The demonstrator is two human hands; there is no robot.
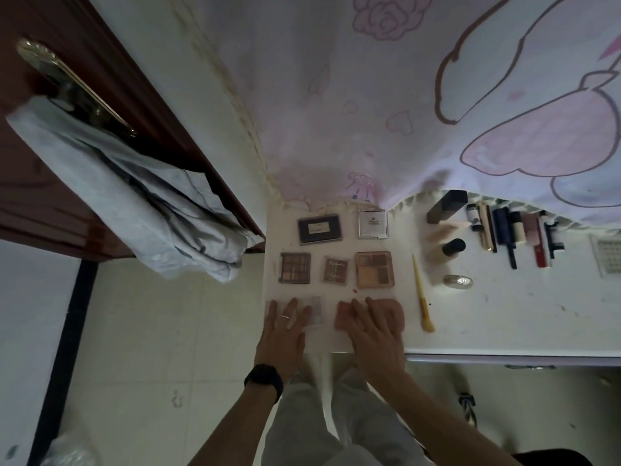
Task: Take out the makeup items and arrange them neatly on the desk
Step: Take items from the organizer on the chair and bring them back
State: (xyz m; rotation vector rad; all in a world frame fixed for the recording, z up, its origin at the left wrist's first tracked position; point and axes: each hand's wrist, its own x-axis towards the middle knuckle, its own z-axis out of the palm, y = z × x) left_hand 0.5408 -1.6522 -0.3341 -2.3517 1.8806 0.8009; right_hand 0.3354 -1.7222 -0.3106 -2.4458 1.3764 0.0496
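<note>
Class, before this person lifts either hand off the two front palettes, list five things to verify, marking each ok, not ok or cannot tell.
1. Left hand lies flat on the clear palette: ok.
2. Right hand lies flat on the pink palette: ok.
3. Front pair squared with the tan palette and its row: cannot tell, the hands cover their edges.
4. Clear palette safely inside the left edge of the desk: cannot tell, it lies very near that edge.
5. Yellow brush apart from the pink palette: ok.
</note>
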